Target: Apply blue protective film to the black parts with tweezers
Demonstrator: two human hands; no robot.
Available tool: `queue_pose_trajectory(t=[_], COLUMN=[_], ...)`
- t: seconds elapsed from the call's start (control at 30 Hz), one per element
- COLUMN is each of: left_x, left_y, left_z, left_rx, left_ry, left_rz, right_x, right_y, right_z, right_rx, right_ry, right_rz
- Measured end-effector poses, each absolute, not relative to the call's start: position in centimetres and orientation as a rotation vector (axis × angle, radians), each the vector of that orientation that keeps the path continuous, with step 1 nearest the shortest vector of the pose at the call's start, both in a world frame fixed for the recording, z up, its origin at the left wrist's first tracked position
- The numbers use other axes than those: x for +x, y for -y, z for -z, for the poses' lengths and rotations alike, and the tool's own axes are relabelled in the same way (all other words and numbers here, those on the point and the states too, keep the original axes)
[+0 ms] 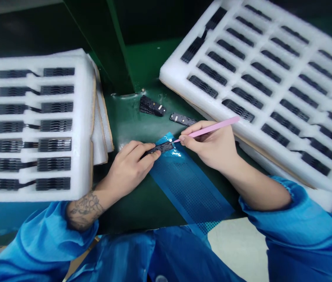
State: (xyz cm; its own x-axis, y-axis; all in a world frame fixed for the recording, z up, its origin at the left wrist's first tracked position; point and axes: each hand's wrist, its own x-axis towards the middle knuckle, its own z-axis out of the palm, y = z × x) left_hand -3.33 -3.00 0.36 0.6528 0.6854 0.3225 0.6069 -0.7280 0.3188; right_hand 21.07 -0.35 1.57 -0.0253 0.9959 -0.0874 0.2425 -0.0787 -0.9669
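My left hand pinches a slim black part between thumb and fingers, over the top end of a blue film sheet dotted with rows of small marks. In my right hand is a pair of pink tweezers, gripped like a pen. Their tip meets or nearly meets the right end of the black part; which of the two I cannot tell. Just beyond my right fingers lies a similar black part, and a small fanned stack of such parts rests farther left.
To the left stands a white foam tray with slots full of black parts, stacked on other trays. A larger stacked foam tray fills the right side, tilted. A green upright post rises from the green table at the back.
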Motion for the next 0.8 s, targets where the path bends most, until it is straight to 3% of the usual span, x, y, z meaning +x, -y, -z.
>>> queue_pose_trajectory(t=[0.8], left_x=[-3.26], left_y=[2.91], left_z=[-0.41], left_rx=[2.681], left_ry=[-1.046], left_rz=[-0.696], right_x=[21.06], right_y=[0.41], right_z=[-1.44], right_rx=[-1.431], right_ry=[1.421], right_rz=[-1.140])
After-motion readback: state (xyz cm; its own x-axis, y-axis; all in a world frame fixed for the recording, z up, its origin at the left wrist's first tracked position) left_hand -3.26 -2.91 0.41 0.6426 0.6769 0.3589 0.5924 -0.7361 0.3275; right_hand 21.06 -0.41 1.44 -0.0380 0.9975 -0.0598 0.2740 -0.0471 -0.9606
